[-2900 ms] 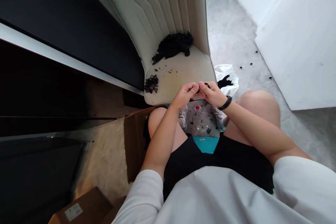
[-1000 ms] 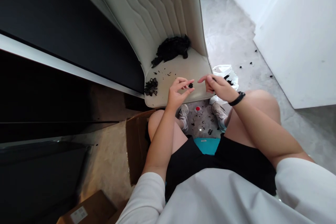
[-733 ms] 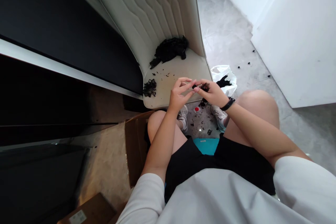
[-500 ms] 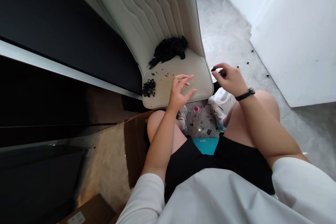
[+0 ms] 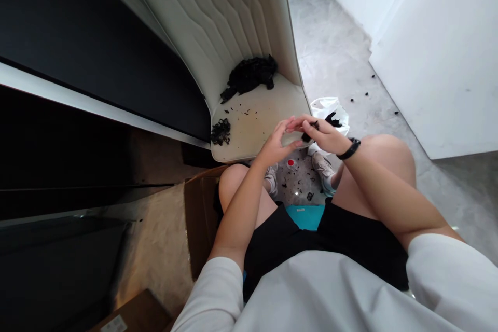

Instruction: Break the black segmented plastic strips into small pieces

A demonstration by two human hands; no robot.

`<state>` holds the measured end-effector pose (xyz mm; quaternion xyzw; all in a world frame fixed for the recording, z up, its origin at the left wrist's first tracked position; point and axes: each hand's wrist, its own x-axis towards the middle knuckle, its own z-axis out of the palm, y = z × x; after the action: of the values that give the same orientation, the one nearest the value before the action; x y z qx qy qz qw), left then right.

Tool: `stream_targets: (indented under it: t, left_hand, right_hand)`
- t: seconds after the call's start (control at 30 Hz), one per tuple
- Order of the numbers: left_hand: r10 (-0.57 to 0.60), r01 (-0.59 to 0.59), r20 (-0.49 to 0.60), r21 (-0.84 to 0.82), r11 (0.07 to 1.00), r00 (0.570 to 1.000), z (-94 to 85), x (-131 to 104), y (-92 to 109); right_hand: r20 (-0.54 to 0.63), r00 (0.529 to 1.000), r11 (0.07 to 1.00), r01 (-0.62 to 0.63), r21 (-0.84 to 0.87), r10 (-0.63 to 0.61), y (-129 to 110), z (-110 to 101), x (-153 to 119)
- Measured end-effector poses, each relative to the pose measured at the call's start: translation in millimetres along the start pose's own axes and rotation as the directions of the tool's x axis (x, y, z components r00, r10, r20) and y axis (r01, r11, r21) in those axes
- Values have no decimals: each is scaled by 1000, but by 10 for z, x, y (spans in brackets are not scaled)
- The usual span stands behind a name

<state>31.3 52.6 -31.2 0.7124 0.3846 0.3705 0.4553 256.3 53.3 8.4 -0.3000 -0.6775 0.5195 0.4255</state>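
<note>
My right hand [image 5: 326, 137], with a black band on the wrist, is closed around a small dark piece [image 5: 306, 138] whose kind I cannot make out. My left hand [image 5: 275, 146] has its fingers stretched and thumb apart, the fingertips meeting or overlapping those of my right hand. Both are over the front edge of a pale padded chair [image 5: 249, 142]. A crumpled black heap [image 5: 251, 77] lies at the back of the seat. Dark curly scraps [image 5: 221, 132] sit at its left front corner, with crumbs between.
A white plastic bag [image 5: 342, 113] with black material inside stands right of the chair. Dark bits and a red round spot [image 5: 290, 163] show on the floor between my shoes. A cardboard box [image 5: 200, 223] is beside my left leg. A white panel [image 5: 447, 72] stands at right.
My right hand has moved left and down from above the bag, bringing the dark piece to my left hand. My left hand has shifted slightly right. The bag's opening now shows.
</note>
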Motion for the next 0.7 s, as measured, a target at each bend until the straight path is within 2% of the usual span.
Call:
stream_targets:
  t: [0.07, 0.17, 0.3, 0.37, 0.5, 0.7]
  left_hand:
    - [-51, 56, 33, -168, 984, 998, 48, -2, -41]
    - [-128, 156, 105, -327, 932, 986, 43, -17, -34]
    - [-183, 225, 181, -251, 941, 966, -49, -45, 103]
    - [-192, 219, 158, -172, 961, 969, -89, -51, 177]
    - [-154, 162, 99, -75, 984, 983, -131, -35, 262]
    - [-132, 145, 132, -94, 985, 982, -159, -32, 300]
  right_hand:
    - [-8, 997, 997, 75, -8, -75, -39, 143, 22]
    - [-130, 980, 979, 131, -153, -152, -25, 194, 54]
    - [-216, 974, 978, 25, -208, -71, 114, 100, 84]
    - [-198, 980, 981, -60, -185, 22, 186, 59, 86]
    - [-76, 984, 967, -175, -188, 163, 208, 60, 72]
    - [52, 985, 972, -152, -176, 164, 44, 164, 76]
